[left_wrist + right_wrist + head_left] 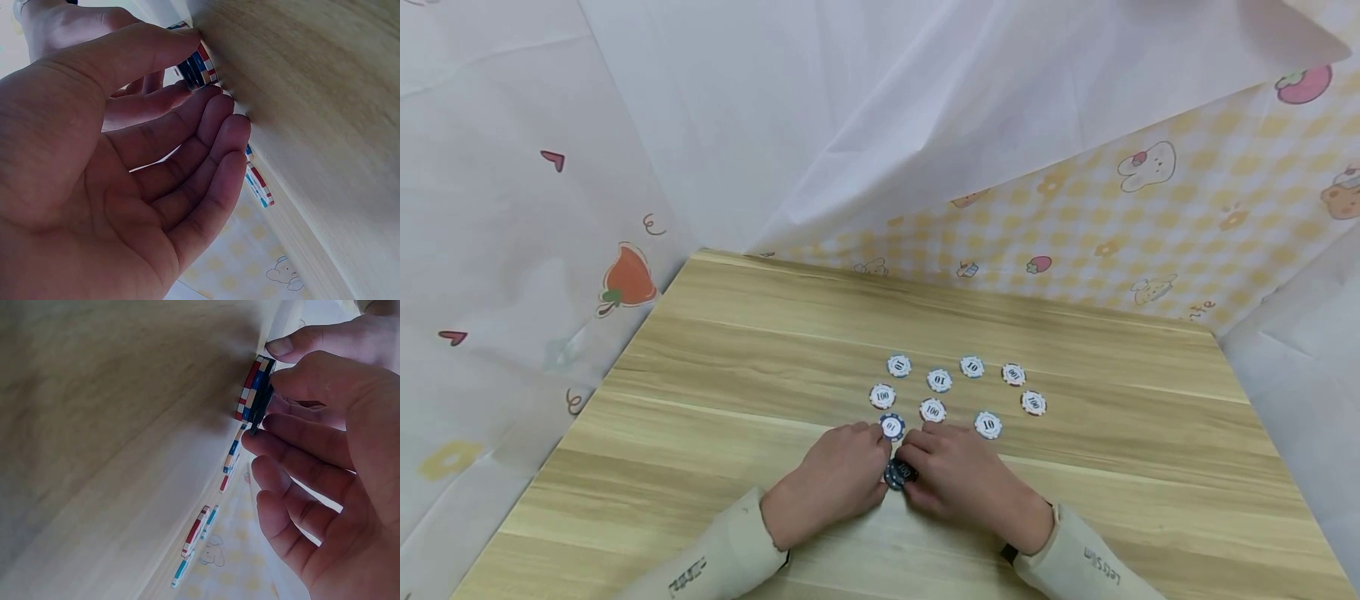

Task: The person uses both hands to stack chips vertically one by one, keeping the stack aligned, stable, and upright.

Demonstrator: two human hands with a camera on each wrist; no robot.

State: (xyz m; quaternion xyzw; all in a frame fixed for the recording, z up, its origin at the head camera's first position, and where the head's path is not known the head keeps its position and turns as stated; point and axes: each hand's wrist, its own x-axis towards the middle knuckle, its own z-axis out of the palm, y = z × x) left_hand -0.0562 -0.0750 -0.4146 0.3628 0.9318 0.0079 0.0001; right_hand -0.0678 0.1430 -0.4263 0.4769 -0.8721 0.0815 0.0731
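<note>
Fingers (300,447) of the right hand (962,473) partly curled, thumb and fingertips pinching a black 100 chip (906,471), set askew atop the small chip stack (204,67); left hand (842,473) half-curled, thumb and fingertips bracketing that stack at its sides. Stack stands on the wooden table (700,367) between both hands, red- and blue-edged chips under black. Blue-edged 10 chip (892,427) lies just beyond, other loose chips (988,425) spread flat farther out.
</note>
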